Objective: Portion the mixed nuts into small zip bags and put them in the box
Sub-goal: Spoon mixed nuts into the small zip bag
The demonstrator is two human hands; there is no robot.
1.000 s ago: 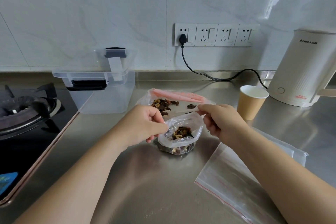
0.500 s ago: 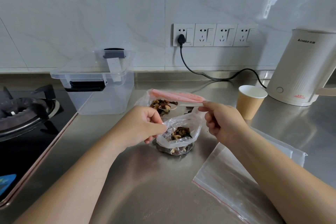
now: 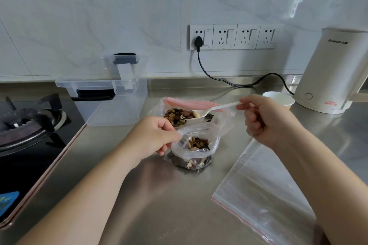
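Head view: left hand point(image 3: 154, 137) curled, pinching the left rim of the small bag point(image 3: 194, 148) and holding its mouth open. Small bag upright on the steel counter point(image 3: 139, 205), partly filled with nuts point(image 3: 197, 143), more showing through its clear bottom. Right hand point(image 3: 266, 118) curled round the handle of a white plastic spoon point(image 3: 207, 111), thumb and forefinger gripping the end. Spoon raised, bowl loaded with a few nuts, hanging over the big bag point(image 3: 191, 111) just behind the small one. Big bag lying open on the counter, pink zip strip along its far edge, a heap of mixed nuts inside towards its left. Clear box point(image 3: 115, 105) well to the left of the bags, standing by the counter edge next to the hob point(image 3: 29, 125); lid propped up behind, black clips on the near side and on the lid. Nothing visible in the box. Spare zip bags point(image 3: 262, 191) flat on the counter at lower right, partly under the right forearm, red line along the near edge. Paper cup point(image 3: 280, 101) behind the right hand, partly hidden by it. White kettle point(image 3: 334, 71) at far right, black cord point(image 3: 219, 79) running from it to the wall sockets point(image 3: 233, 37) on the tiled wall
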